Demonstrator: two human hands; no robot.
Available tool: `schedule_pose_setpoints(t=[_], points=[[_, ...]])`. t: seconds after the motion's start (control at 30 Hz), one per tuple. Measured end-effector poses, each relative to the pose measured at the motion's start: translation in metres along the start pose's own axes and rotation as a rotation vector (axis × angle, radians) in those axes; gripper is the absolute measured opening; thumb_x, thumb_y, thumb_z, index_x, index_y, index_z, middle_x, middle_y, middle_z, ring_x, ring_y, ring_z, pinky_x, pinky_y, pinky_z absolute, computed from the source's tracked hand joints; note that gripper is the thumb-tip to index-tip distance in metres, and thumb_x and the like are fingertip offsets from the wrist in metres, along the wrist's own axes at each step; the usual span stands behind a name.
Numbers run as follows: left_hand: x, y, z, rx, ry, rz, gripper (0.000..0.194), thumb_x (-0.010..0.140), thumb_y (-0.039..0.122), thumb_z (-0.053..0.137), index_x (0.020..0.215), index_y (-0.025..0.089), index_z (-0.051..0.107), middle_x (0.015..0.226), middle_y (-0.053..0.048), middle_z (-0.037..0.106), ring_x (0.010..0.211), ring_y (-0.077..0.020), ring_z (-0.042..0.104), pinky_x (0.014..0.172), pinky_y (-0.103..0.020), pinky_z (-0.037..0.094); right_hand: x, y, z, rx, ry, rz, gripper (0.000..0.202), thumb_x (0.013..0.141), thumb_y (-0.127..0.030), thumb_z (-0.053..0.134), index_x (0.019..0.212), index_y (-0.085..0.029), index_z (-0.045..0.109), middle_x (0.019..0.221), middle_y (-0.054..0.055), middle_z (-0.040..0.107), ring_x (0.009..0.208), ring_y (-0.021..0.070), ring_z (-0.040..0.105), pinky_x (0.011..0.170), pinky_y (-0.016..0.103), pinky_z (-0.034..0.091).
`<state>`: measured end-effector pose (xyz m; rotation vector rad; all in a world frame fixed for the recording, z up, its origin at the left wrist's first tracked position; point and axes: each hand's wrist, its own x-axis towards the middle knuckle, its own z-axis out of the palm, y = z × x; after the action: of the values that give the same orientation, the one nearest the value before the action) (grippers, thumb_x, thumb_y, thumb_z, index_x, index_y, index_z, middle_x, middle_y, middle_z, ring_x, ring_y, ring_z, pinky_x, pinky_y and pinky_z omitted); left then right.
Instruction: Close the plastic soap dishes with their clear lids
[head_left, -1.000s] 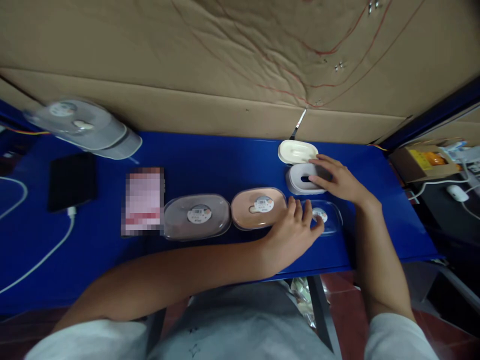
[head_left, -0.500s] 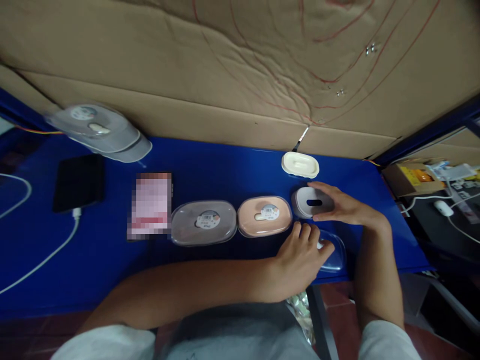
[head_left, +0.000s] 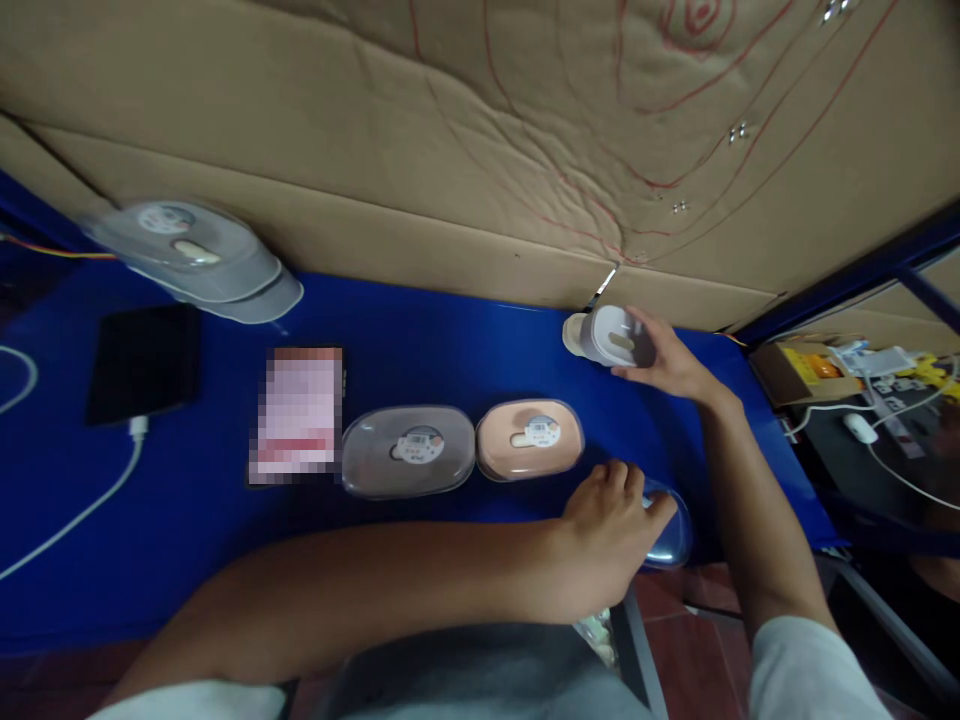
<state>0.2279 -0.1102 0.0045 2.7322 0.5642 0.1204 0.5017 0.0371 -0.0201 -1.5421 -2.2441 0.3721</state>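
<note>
A creased cardboard backdrop (head_left: 465,130), scrawled with red lines, rises behind a blue table (head_left: 420,330) where small plastic containers lie in a loose row. At the far left a stack of grey lidded containers (head_left: 196,260) leans against the cardboard, out of the working area, beside a black phone (head_left: 142,362) on a white charging cable (head_left: 90,505). Nearer the middle sit a pixelated card (head_left: 296,415), a grey container (head_left: 409,450) and a pink container (head_left: 530,439), both closed, label side up and just beside each other.

The person leans over the near edge, both arms stretched to the table's right end. The right hand (head_left: 664,362) wraps its fingers around a white container body (head_left: 613,338), holding it tilted and raised at the back of the table, touching or just over a cream lid (head_left: 574,333) of which only a sliver shows; whether the two are joined cannot be told. The left hand (head_left: 611,525) presses down on a clear lid (head_left: 670,528) at the table's near right edge, fingers spread over its top as if to pin it flat, and the lid slightly overhangs the edge.

Beyond the table, at right, a cardboard box (head_left: 795,368) and tangled white cables (head_left: 892,420) crowd a darker bench.
</note>
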Motion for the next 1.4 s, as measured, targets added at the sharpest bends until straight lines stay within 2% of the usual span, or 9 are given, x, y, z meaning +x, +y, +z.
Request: schedule_pose_setpoints(t=[0.13, 0.27, 0.37, 0.5, 0.57, 0.67, 0.83, 1.07, 1.4], points=[[-0.012, -0.009, -0.034, -0.043, 0.023, -0.081, 0.056, 0.087, 0.019, 0.077, 0.139, 0.016, 0.058, 0.135, -0.020, 0.065, 0.119, -0.0355, 0.064, 0.095, -0.043, 0.055, 0.035, 0.025, 0.006, 0.036, -0.093, 0.009, 0.109, 0.076, -0.069, 0.084, 0.166, -0.026, 0.041, 0.168, 0.017, 0.047, 0.156, 0.0412, 0.044, 0.131, 0.064, 0.030], [-0.027, -0.034, -0.057, -0.059, 0.100, -0.138, 0.054, 0.091, 0.025, 0.076, 0.141, 0.017, 0.058, 0.139, -0.018, 0.063, 0.123, -0.0366, 0.062, 0.099, -0.048, 0.056, 0.037, 0.026, 0.015, 0.055, -0.126, -0.019, 0.110, 0.079, -0.070, 0.083, 0.169, -0.029, 0.036, 0.168, 0.015, 0.046, 0.155, 0.0399, 0.045, 0.129, 0.065, 0.033], [-0.027, -0.067, -0.071, -0.045, 0.221, -0.119, 0.058, 0.091, 0.025, 0.076, 0.144, 0.016, 0.055, 0.143, -0.017, 0.061, 0.127, -0.0354, 0.060, 0.106, -0.048, 0.053, 0.025, 0.017, 0.020, 0.052, -0.124, -0.086, 0.106, 0.082, -0.070, 0.080, 0.169, -0.030, 0.035, 0.163, 0.016, 0.050, 0.151, 0.0398, 0.049, 0.126, 0.065, 0.038], [-0.001, -0.124, -0.084, -0.078, 0.338, -0.086, 0.061, 0.087, 0.022, 0.075, 0.143, 0.017, 0.052, 0.148, -0.016, 0.059, 0.136, -0.0329, 0.056, 0.115, -0.049, 0.046, 0.009, 0.001, 0.034, 0.069, -0.067, -0.166, 0.109, 0.079, -0.073, 0.083, 0.168, -0.032, 0.036, 0.166, 0.015, 0.045, 0.154, 0.0416, 0.045, 0.127, 0.067, 0.035], [0.016, -0.149, -0.082, -0.142, 0.337, -0.056, 0.060, 0.086, 0.024, 0.074, 0.141, 0.018, 0.050, 0.147, -0.014, 0.061, 0.140, -0.0313, 0.055, 0.118, -0.048, 0.044, 0.003, -0.004, 0.046, 0.102, 0.006, -0.181, 0.119, 0.077, -0.072, 0.085, 0.172, -0.030, 0.026, 0.173, 0.017, 0.035, 0.160, 0.0423, 0.035, 0.130, 0.068, 0.028], [0.035, -0.176, -0.072, -0.289, 0.285, -0.112, 0.064, 0.081, 0.033, 0.079, 0.137, 0.021, 0.050, 0.146, -0.015, 0.061, 0.136, -0.0328, 0.058, 0.114, -0.049, 0.047, -0.004, -0.006, 0.062, 0.201, 0.071, -0.139, 0.139, 0.072, -0.072, 0.090, 0.175, -0.027, 0.008, 0.179, 0.021, 0.021, 0.165, 0.0429, 0.025, 0.133, 0.067, 0.021], [0.048, -0.190, -0.053, -0.307, 0.223, -0.088, 0.070, 0.078, 0.040, 0.081, 0.138, 0.022, 0.050, 0.149, -0.017, 0.060, 0.139, -0.0367, 0.056, 0.115, -0.053, 0.045, -0.013, 0.003, 0.069, 0.444, 0.043, -0.038, 0.151, 0.069, -0.067, 0.094, 0.174, -0.032, -0.007, 0.178, 0.018, 0.028, 0.164, 0.0401, 0.031, 0.134, 0.065, 0.022], [0.058, -0.200, -0.041, -0.319, 0.179, -0.042, 0.079, 0.075, 0.037, 0.081, 0.144, 0.021, 0.045, 0.152, -0.020, 0.052, 0.142, -0.0372, 0.054, 0.118, -0.052, 0.044, -0.013, -0.003, 0.065, 0.336, 0.096, -0.049, 0.129, 0.073, -0.066, 0.092, 0.173, -0.028, 0.021, 0.171, 0.019, 0.042, 0.156, 0.0429, 0.045, 0.130, 0.066, 0.033], [0.060, -0.217, -0.034, -0.304, 0.118, -0.040, 0.090, 0.072, 0.042, 0.086, 0.146, 0.025, 0.038, 0.150, -0.019, 0.052, 0.138, -0.0373, 0.054, 0.114, -0.053, 0.046, -0.013, 0.001, 0.064, 0.234, 0.074, -0.088, 0.119, 0.082, -0.074, 0.082, 0.173, -0.025, 0.023, 0.173, 0.020, 0.040, 0.157, 0.0433, 0.045, 0.127, 0.066, 0.039]])
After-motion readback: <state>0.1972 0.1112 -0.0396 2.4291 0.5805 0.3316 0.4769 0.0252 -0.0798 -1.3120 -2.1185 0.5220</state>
